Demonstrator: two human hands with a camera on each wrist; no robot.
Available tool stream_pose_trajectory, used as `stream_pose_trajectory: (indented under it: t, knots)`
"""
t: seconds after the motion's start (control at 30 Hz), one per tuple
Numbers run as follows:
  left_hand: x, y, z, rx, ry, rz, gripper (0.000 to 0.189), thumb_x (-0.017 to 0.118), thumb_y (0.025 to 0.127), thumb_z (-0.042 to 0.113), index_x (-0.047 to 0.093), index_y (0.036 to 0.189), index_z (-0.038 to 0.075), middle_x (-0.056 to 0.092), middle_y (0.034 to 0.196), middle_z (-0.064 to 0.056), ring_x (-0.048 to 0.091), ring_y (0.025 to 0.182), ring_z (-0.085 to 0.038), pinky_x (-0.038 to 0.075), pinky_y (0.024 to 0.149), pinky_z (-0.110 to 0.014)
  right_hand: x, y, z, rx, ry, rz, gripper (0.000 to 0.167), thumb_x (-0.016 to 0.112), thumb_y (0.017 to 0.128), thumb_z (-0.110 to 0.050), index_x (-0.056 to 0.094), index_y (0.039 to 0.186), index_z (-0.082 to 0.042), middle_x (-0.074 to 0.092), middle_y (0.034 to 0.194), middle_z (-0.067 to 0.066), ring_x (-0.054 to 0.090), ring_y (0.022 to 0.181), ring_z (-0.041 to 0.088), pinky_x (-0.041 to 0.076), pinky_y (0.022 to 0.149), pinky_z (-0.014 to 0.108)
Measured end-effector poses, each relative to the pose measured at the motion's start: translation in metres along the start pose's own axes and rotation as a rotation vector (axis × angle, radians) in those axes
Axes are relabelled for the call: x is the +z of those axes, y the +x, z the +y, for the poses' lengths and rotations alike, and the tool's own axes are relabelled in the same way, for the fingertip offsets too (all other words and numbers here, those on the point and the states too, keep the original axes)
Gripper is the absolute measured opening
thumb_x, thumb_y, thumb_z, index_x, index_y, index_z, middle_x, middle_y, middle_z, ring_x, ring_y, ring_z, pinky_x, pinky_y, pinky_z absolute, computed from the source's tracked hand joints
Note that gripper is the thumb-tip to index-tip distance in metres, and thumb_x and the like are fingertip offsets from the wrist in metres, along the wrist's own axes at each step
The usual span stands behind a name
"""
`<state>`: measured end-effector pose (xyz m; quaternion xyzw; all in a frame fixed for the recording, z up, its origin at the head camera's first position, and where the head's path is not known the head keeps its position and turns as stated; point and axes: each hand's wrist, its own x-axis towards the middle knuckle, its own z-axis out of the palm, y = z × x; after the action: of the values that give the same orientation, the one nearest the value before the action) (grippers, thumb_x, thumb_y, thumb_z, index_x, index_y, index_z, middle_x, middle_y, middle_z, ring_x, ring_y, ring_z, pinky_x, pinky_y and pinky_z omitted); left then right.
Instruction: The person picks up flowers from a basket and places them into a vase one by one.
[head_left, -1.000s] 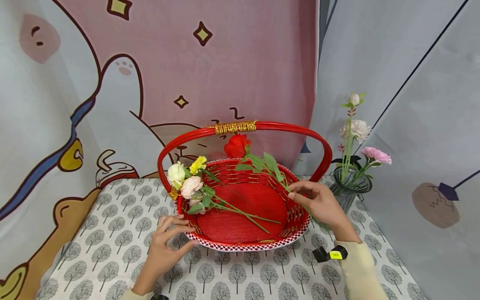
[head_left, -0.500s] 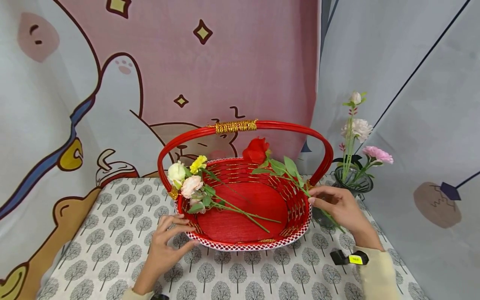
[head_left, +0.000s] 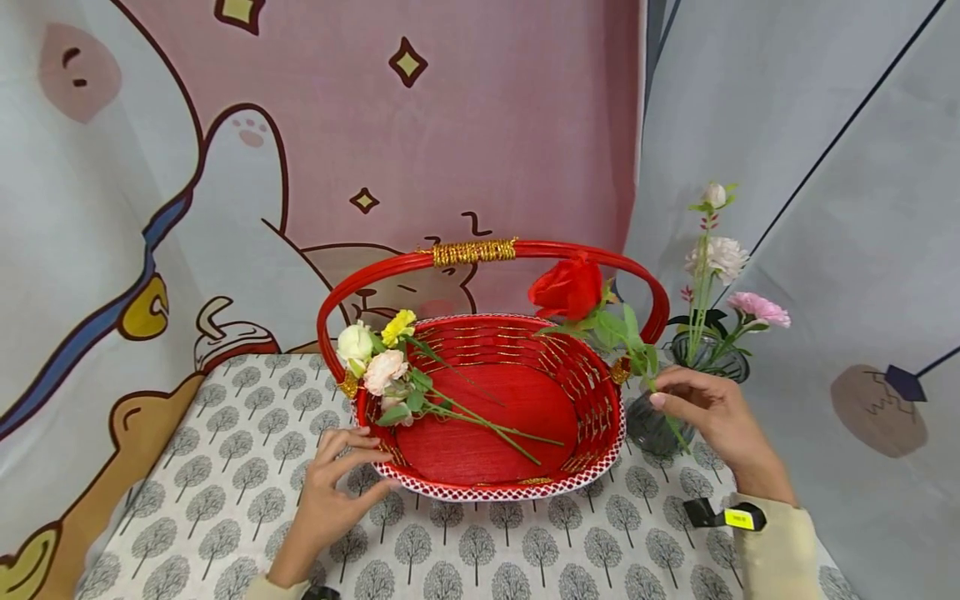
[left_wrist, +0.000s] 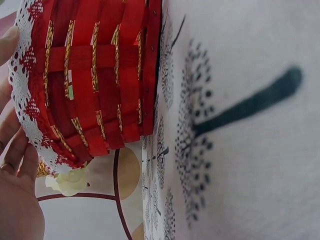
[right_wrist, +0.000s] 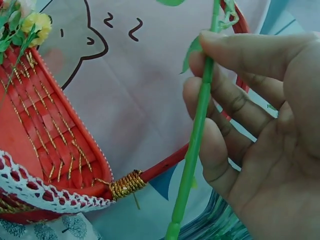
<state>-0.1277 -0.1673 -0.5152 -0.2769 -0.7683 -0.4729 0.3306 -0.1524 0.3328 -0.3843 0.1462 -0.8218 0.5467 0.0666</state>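
Note:
My right hand pinches the green stem of a red artificial flower between thumb and fingertips. The bloom tilts up and left, overlapping the basket's right handle in the head view, and the lower stem overlaps the glass vase. At the front left, my left hand rests its spread thumb and fingertips at the lace-trimmed rim of the red woven basket. Inside the basket's left side lie a cream flower, a pale pink flower and a yellow flower, stems pointing right.
A dark glass vase stands just right of the basket, with white flowers and a pink flower in it. The tall red handle arches over the basket. A tree-print cloth covers the table, and printed curtains hang behind.
My right hand has moved right, carrying the red flower from over the basket toward the vase side, its bloom now higher and nearer. The left hand and the basket have stayed in place.

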Motion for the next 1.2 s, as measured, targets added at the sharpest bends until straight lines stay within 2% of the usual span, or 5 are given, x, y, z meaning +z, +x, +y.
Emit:
stream_pose_trajectory:
  t: [0.17,0.33,0.5,0.97,1.2]
  knots:
    - [-0.001,0.004,0.008,0.002,0.000,0.001,0.046,0.094,0.053,0.006,0.079,0.096,0.014,0.070,0.105,-0.012,0.055,0.110,-0.035,0.036,0.110,-0.023,-0.003,0.001,0.001,-0.050,0.157,0.023,0.019,0.062,0.095,0.010,0.071,0.110,0.002,0.072,0.106,-0.009,0.068,0.088,0.006,0.055,0.077,0.020]
    - [0.000,-0.002,-0.003,0.012,0.005,-0.006,0.044,0.095,0.053,0.011,0.079,0.094,0.011,0.071,0.106,-0.009,0.055,0.110,-0.034,0.036,0.111,-0.023,-0.007,0.003,0.003,-0.145,0.310,0.040,0.031,0.052,0.094,0.020,0.071,0.108,-0.001,0.075,0.093,-0.003,0.070,0.082,0.010,0.053,0.071,0.023]
    - [0.001,-0.007,-0.012,0.012,0.007,-0.009,0.044,0.096,0.053,0.013,0.079,0.094,0.011,0.071,0.107,-0.009,0.054,0.111,-0.032,0.035,0.111,-0.023,-0.012,0.006,0.003,-0.233,0.392,0.033,0.036,0.046,0.094,0.023,0.069,0.112,0.001,0.076,0.094,0.001,0.071,0.082,0.013,0.053,0.068,0.023]
    - [0.001,-0.007,-0.012,0.005,0.019,-0.008,0.044,0.097,0.055,0.015,0.079,0.096,0.015,0.070,0.106,-0.011,0.055,0.113,-0.032,0.036,0.111,-0.023,-0.024,0.019,-0.022,-0.214,0.480,0.224,0.024,0.055,0.095,0.019,0.068,0.110,0.006,0.076,0.085,0.004,0.071,0.072,0.012,0.054,0.059,0.019]
    - [-0.002,0.004,0.009,-0.010,0.018,-0.007,0.046,0.095,0.054,0.007,0.079,0.096,0.016,0.069,0.105,-0.015,0.055,0.111,-0.036,0.037,0.109,-0.022,-0.034,0.030,-0.038,-0.219,0.522,0.299,0.021,0.058,0.094,0.018,0.068,0.109,0.008,0.076,0.087,0.005,0.073,0.071,0.013,0.056,0.059,0.020]
